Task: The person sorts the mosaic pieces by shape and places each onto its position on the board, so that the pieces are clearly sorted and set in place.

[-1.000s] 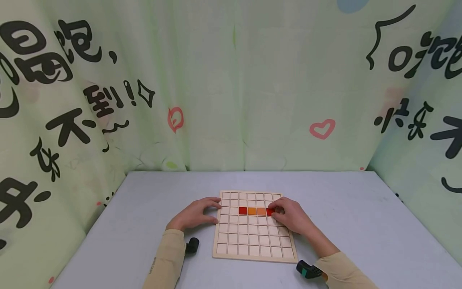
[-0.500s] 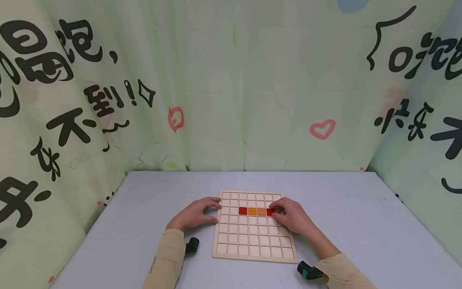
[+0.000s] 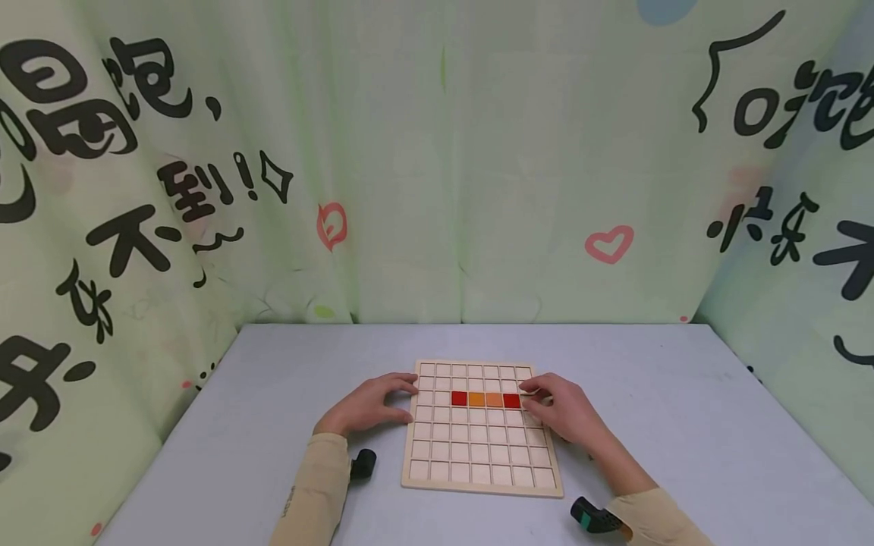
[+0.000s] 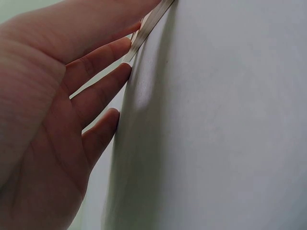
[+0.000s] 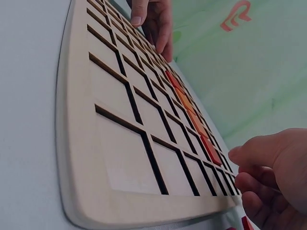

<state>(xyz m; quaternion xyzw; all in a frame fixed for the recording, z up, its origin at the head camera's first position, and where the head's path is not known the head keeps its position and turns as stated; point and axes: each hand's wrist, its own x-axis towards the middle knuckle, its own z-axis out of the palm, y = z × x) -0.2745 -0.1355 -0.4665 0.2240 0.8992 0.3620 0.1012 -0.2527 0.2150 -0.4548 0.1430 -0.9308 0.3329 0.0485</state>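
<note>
Head view: the right hand [image 3: 563, 409] has just drawn slightly away from the right red tile [image 3: 511, 400], which now shows whole; half a second ago fingertips covered part of it. Its fingers are loosely bent, thumb apart, with nothing visible between them. The tile lies in its compartment on the wooden grid board [image 3: 480, 474], ending a row with two orange tiles [image 3: 476, 399] and the left red tile [image 3: 460, 398]; it appears released and placed. The left hand [image 3: 372, 402] is unchanged, spread against the board's left edge.

Left wrist view: extended fingers reach the board's edge, touching rather than gripping.

Right wrist view: the thumb and fingers sit beside the row's end, apparently holding nothing; below them, red pieces [image 5: 247, 223] are mostly cut off.
</note>
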